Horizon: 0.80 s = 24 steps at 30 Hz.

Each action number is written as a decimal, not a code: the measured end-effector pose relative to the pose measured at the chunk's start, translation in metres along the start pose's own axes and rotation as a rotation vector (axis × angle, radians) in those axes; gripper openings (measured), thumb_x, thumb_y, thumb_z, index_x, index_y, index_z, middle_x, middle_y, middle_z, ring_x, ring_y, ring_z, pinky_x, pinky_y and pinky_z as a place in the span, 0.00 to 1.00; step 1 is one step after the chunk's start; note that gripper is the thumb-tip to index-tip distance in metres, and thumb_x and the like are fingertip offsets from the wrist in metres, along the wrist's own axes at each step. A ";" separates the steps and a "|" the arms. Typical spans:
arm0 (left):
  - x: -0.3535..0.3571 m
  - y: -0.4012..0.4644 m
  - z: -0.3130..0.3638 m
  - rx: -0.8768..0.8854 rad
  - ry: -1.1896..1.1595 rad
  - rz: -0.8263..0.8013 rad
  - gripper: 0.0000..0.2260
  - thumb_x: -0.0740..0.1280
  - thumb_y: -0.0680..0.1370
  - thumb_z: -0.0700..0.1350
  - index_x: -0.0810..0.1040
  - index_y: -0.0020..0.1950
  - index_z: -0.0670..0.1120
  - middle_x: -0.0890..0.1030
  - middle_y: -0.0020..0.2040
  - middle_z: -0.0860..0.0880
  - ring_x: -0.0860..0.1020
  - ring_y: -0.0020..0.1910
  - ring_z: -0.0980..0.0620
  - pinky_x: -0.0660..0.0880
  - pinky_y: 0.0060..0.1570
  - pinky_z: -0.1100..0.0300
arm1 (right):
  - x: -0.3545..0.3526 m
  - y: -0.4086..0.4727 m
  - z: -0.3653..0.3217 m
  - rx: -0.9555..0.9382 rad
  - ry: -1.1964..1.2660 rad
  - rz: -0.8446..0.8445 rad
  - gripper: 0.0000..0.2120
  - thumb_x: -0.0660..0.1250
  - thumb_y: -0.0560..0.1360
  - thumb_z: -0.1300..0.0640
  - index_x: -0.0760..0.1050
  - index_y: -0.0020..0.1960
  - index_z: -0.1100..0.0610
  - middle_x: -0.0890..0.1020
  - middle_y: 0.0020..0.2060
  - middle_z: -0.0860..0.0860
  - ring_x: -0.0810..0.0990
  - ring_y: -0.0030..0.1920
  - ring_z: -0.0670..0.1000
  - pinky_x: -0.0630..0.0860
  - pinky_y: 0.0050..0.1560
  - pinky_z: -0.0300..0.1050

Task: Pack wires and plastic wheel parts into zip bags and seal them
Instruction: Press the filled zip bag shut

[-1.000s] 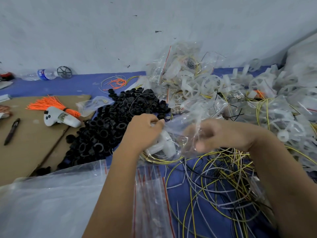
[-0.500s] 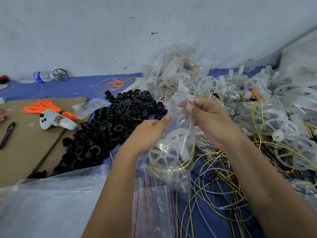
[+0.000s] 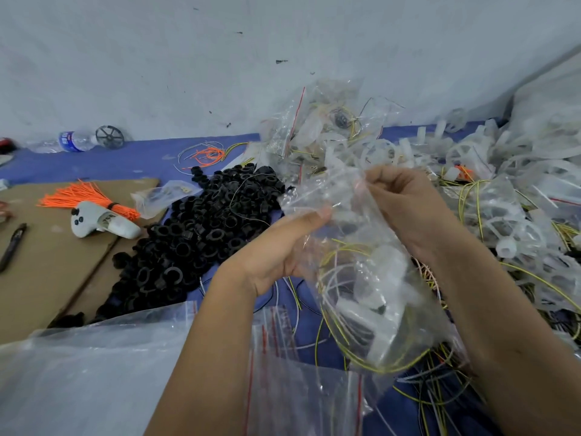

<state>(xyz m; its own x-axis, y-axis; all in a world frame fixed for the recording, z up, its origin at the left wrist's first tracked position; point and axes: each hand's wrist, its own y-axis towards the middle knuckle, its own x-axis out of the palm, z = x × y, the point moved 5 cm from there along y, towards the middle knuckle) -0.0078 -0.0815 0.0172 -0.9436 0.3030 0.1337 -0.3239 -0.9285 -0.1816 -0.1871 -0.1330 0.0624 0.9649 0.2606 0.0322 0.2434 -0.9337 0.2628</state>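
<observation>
Nearest the camera: a stack of empty zip bags (image 3: 283, 357) with red seal strips, and a large clear plastic sheet (image 3: 88, 379) at lower left. Above these, held off the surface between both hands, one filled zip bag (image 3: 371, 294) containing a white plastic wheel part (image 3: 383, 278) and coiled yellow and white wires (image 3: 339, 269). Left hand (image 3: 283, 250) pinches the bag's mouth at its left end, thumb pressed along the film; right hand (image 3: 405, 199) pinches the mouth at the other end, fingers curled. Step judged in hand: sealing; the next move would call for aligning the two lips and running a pinch along the strip, keeping wire ends clear of it. Loose wires (image 3: 440, 398) lie under the bag on a blue cloth (image 3: 141, 158). Further left: a heap of black rings (image 3: 201, 240), brown cardboard (image 3: 47, 262), an orange tie bundle (image 3: 81, 196), a white handheld controller (image 3: 100, 223), a pen (image 3: 12, 247). Far right: a pile of white wheels (image 3: 518, 199) and packed bags (image 3: 323, 127). Rear: a water bottle (image 3: 69, 141), a dark wheel (image 3: 109, 137), a scuffed white wall (image 3: 220, 58).
</observation>
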 end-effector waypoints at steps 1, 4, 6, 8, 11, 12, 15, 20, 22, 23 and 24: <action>-0.002 0.002 -0.001 0.001 0.006 0.050 0.19 0.74 0.71 0.62 0.86 0.58 0.54 0.87 0.53 0.46 0.86 0.51 0.45 0.84 0.45 0.50 | -0.004 -0.001 0.006 0.049 -0.078 -0.013 0.06 0.70 0.78 0.61 0.83 0.44 0.59 0.82 0.40 0.63 0.77 0.38 0.55 0.79 0.43 0.48; -0.018 0.008 -0.007 0.018 0.022 0.274 0.16 0.74 0.77 0.55 0.82 0.60 0.47 0.85 0.59 0.42 0.86 0.52 0.44 0.84 0.47 0.51 | -0.017 -0.006 0.020 0.207 -0.133 -0.026 0.11 0.69 0.78 0.58 0.80 0.52 0.67 0.82 0.46 0.62 0.79 0.48 0.56 0.80 0.58 0.54; -0.026 0.007 -0.006 0.053 0.037 0.323 0.07 0.70 0.82 0.50 0.83 0.55 0.48 0.85 0.57 0.39 0.86 0.49 0.42 0.83 0.43 0.53 | -0.024 -0.006 0.022 0.259 -0.073 -0.021 0.09 0.66 0.81 0.58 0.81 0.50 0.63 0.84 0.47 0.54 0.80 0.49 0.52 0.81 0.53 0.48; -0.028 0.005 -0.003 0.108 0.030 0.322 0.06 0.66 0.84 0.44 0.83 0.54 0.50 0.86 0.53 0.39 0.87 0.46 0.39 0.84 0.43 0.52 | -0.028 -0.004 0.022 0.280 -0.030 -0.038 0.10 0.64 0.82 0.59 0.81 0.45 0.57 0.84 0.43 0.51 0.79 0.44 0.51 0.81 0.44 0.43; -0.025 0.002 0.003 0.167 0.042 0.284 0.08 0.64 0.84 0.41 0.81 0.49 0.49 0.87 0.51 0.40 0.86 0.46 0.38 0.84 0.46 0.51 | -0.028 -0.006 0.026 0.331 -0.063 -0.050 0.10 0.62 0.83 0.57 0.78 0.45 0.58 0.79 0.39 0.52 0.75 0.41 0.54 0.78 0.41 0.45; -0.023 0.001 0.005 0.182 0.033 0.255 0.09 0.65 0.84 0.40 0.80 0.45 0.49 0.87 0.52 0.40 0.86 0.46 0.39 0.83 0.44 0.52 | -0.029 -0.006 0.026 0.347 -0.075 -0.040 0.10 0.61 0.84 0.55 0.77 0.48 0.59 0.77 0.40 0.54 0.74 0.41 0.55 0.76 0.40 0.47; -0.018 -0.004 0.014 0.247 0.023 0.148 0.08 0.69 0.79 0.44 0.77 0.40 0.49 0.86 0.53 0.40 0.85 0.48 0.43 0.81 0.44 0.56 | -0.038 -0.004 0.014 0.244 -0.228 0.046 0.15 0.57 0.85 0.49 0.74 0.46 0.56 0.76 0.38 0.55 0.74 0.34 0.52 0.72 0.34 0.49; -0.018 -0.005 0.025 0.358 0.121 0.173 0.10 0.69 0.79 0.51 0.79 0.39 0.50 0.84 0.50 0.39 0.82 0.45 0.47 0.80 0.44 0.57 | -0.040 0.004 -0.021 -0.202 -0.506 0.239 0.16 0.57 0.84 0.45 0.71 0.40 0.50 0.75 0.26 0.43 0.73 0.25 0.42 0.73 0.25 0.41; -0.022 -0.002 0.022 0.379 0.162 0.264 0.11 0.68 0.82 0.47 0.78 0.41 0.46 0.84 0.50 0.35 0.82 0.41 0.49 0.80 0.42 0.58 | -0.038 0.005 -0.006 -0.017 -0.350 0.195 0.13 0.62 0.81 0.41 0.73 0.50 0.51 0.80 0.35 0.44 0.79 0.33 0.45 0.78 0.33 0.41; -0.024 0.000 0.019 0.373 0.171 0.297 0.11 0.67 0.83 0.45 0.77 0.42 0.44 0.84 0.50 0.36 0.82 0.40 0.50 0.81 0.42 0.57 | -0.036 0.003 0.006 0.142 -0.304 0.106 0.16 0.64 0.79 0.38 0.74 0.52 0.51 0.82 0.41 0.49 0.83 0.40 0.48 0.81 0.40 0.44; -0.026 0.001 0.016 0.361 0.175 0.322 0.10 0.66 0.84 0.43 0.75 0.44 0.41 0.84 0.50 0.36 0.82 0.39 0.50 0.81 0.42 0.56 | -0.034 -0.001 0.017 0.288 -0.288 0.013 0.19 0.66 0.75 0.36 0.75 0.53 0.51 0.84 0.47 0.54 0.85 0.46 0.53 0.83 0.48 0.49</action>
<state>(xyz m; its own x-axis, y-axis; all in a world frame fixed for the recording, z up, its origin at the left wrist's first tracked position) 0.0172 -0.0939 0.0288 -0.9990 -0.0082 -0.0439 0.0008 -0.9862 0.1655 -0.2183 -0.1448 0.0442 0.9463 0.2069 -0.2484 0.2090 -0.9777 -0.0181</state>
